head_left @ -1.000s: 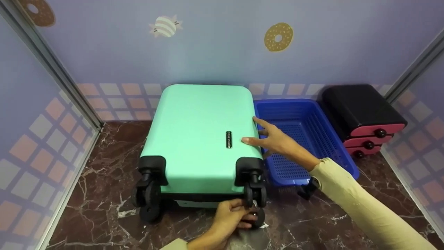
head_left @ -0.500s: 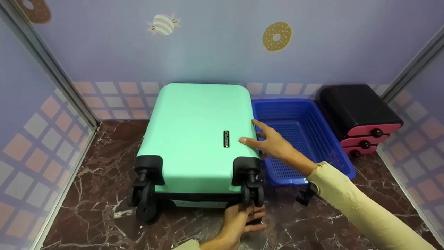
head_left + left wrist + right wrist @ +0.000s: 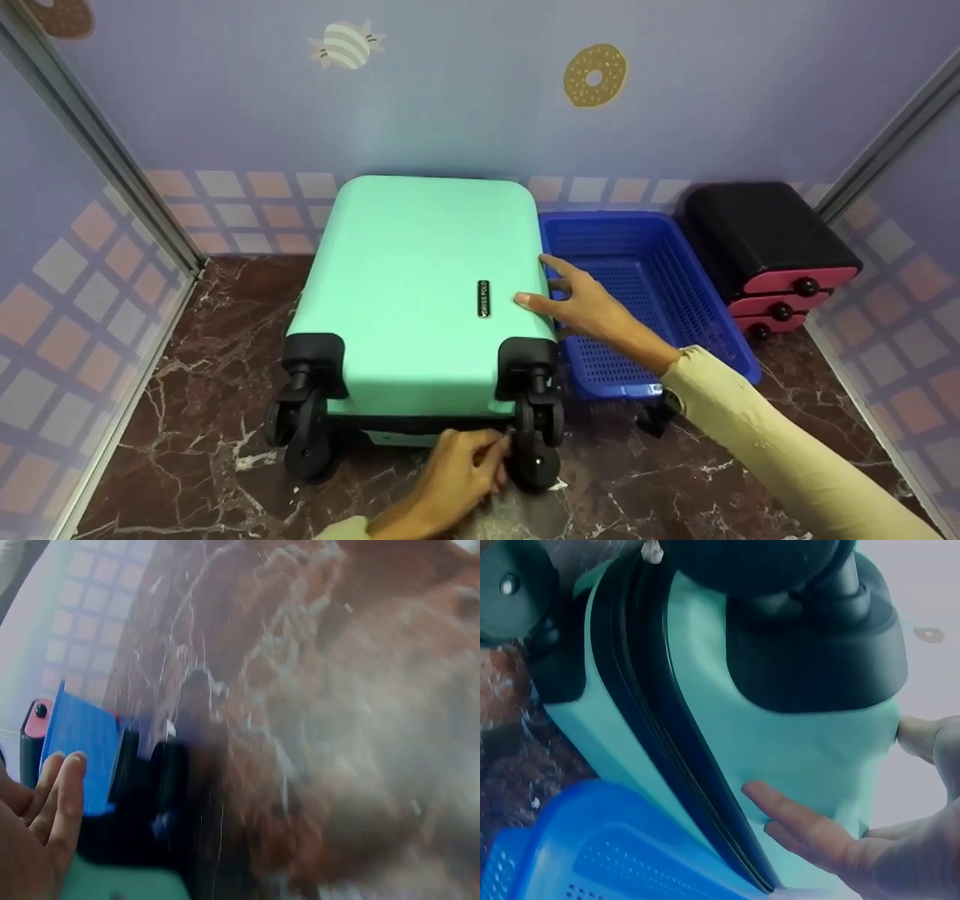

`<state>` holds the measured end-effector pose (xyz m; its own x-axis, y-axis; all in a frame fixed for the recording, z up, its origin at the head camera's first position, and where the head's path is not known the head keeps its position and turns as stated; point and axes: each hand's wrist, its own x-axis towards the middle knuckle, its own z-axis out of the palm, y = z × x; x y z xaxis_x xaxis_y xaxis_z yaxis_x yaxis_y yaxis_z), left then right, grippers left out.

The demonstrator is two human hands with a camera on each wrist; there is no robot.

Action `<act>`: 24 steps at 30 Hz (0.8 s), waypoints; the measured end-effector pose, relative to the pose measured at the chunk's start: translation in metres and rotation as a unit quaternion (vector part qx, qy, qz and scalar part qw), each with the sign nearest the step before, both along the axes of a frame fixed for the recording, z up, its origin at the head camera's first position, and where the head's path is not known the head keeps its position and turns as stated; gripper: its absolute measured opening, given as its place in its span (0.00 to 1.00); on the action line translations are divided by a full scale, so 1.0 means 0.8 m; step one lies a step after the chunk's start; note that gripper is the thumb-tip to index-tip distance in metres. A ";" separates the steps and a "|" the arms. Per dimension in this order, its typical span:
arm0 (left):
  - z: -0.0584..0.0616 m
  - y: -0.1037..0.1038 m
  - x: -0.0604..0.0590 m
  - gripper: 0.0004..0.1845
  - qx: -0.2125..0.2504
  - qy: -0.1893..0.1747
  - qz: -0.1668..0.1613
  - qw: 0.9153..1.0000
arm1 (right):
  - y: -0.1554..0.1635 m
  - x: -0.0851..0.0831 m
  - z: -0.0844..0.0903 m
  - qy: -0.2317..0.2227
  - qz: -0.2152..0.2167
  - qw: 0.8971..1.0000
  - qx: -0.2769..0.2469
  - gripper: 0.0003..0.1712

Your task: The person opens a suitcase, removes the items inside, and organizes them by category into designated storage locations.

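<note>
Suitcase: a mint-green hard-shell suitcase (image 3: pixel 424 292) lies flat on the marble floor (image 3: pixel 202 420), wheels toward the camera at 6 o'clock, far end against the wall (image 3: pixel 465 112) at 12 o'clock. A small dark nameplate (image 3: pixel 483 298) sits on its upper shell.

Wheels: black caster pairs stand at both near corners, the left wheels (image 3: pixel 296 431) at 7 o'clock of the case, the right wheels (image 3: pixel 538 439) at 5 o'clock.

Zip seam: in the right wrist view a dark zip seam (image 3: pixel 667 727) runs along the case's side, and appears closed along the stretch shown.

Left hand: the left hand (image 3: pixel 457 472) is at the case's near edge, just beside the right wheels. Fingers are curled with the tips drawn together; they appear to pinch a small zip pull, but the object is too small to confirm. The left wrist view is blurred and adds nothing firm.

Right hand: the right hand (image 3: pixel 589 307) rests on the case's right edge at 3 o'clock, fingers spread and straight, thumb on the upper shell, the other fingers down the side wall.

Basket: a blue perforated basket (image 3: pixel 675 300) stands touching or just beside the case on its 3 o'clock side.

Drawer unit: a black unit with pink drawer fronts (image 3: pixel 772 255) sits beyond the basket, further toward 3 o'clock, by the corner.

Sleeve: a cream sleeve (image 3: pixel 780 442) covers the right forearm.
</note>
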<state>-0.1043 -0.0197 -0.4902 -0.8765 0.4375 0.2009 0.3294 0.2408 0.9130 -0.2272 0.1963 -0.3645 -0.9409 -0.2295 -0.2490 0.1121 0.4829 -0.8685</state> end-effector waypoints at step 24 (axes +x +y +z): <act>0.005 -0.239 0.001 0.15 -0.236 0.123 0.263 0.927 | 0.001 -0.004 -0.007 -0.016 -0.008 1.000 -0.013 0.59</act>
